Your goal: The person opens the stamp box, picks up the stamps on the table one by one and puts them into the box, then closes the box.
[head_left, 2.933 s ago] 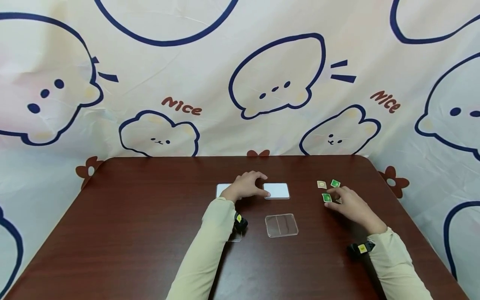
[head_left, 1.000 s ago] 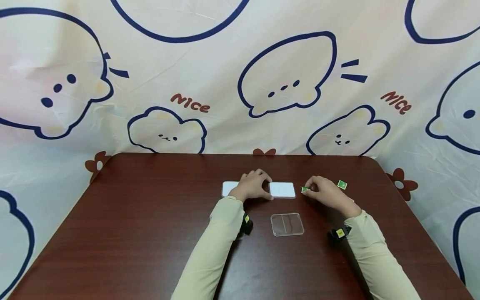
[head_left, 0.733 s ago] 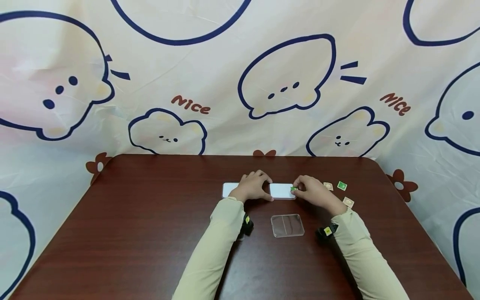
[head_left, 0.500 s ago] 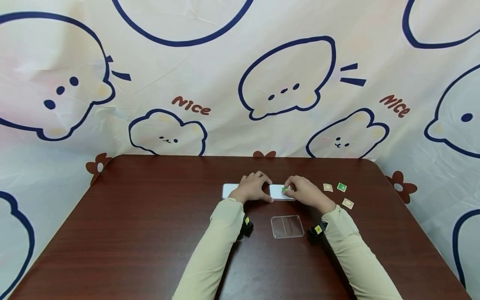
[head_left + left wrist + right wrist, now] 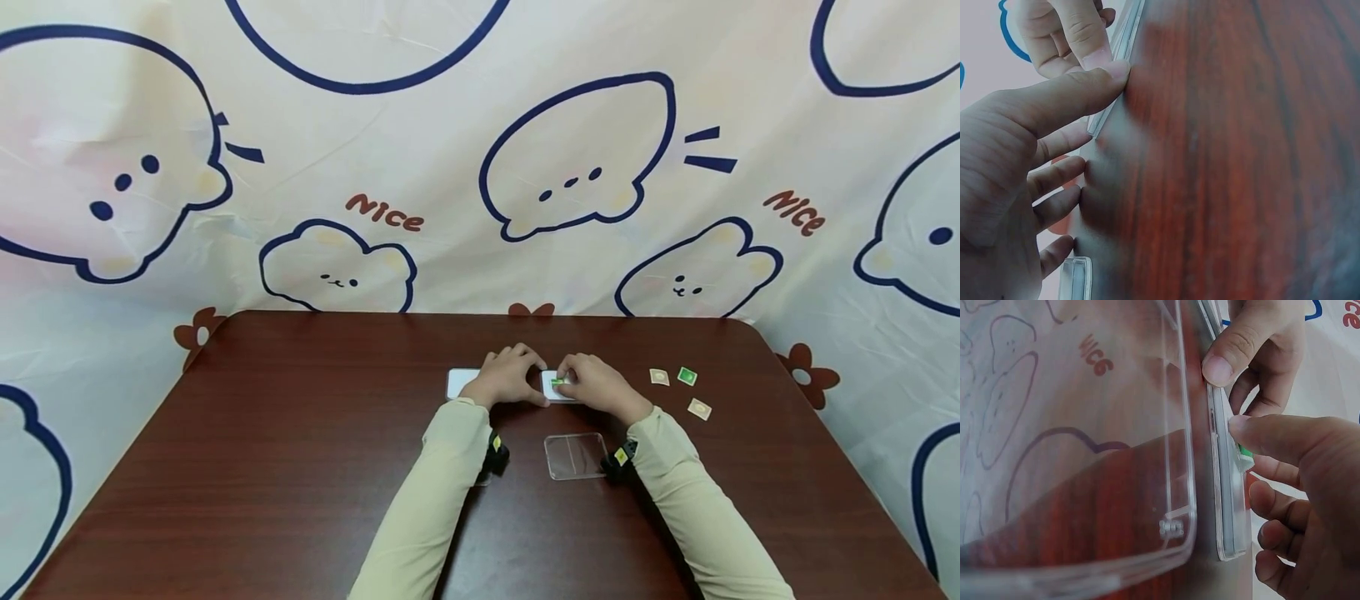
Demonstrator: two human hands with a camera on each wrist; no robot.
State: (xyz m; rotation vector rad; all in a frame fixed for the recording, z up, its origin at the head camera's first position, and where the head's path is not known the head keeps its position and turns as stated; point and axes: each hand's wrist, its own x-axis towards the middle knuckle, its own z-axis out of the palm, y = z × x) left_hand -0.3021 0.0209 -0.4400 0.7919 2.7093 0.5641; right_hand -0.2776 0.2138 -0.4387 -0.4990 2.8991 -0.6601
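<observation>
A flat clear case with a white top (image 5: pixel 550 395) lies near the back of the table. My left hand (image 5: pixel 506 377) holds its left end, thumb on the near edge and fingers toward the far side. My right hand (image 5: pixel 600 387) pinches a small green stamp-like square (image 5: pixel 557 382) down on the white top. In the right wrist view, the green square (image 5: pixel 1245 456) with its jagged pale edge shows between thumb and forefinger, right at the case (image 5: pixel 1227 506). The left wrist view shows the left thumb along the case edge, the other fingertips near the table.
Another white-topped case (image 5: pixel 461 382) lies left, partly behind the left hand. A clear plastic lid (image 5: pixel 573 457) lies in front; a second clear edge shows by the left wrist. To the right lie a green square (image 5: pixel 687 377) and two cream squares (image 5: pixel 659 377). A patterned cloth hangs behind.
My right hand has picked up a green square from the right and carried it left onto the white-topped case. The left hand has stayed at the case's left end.
</observation>
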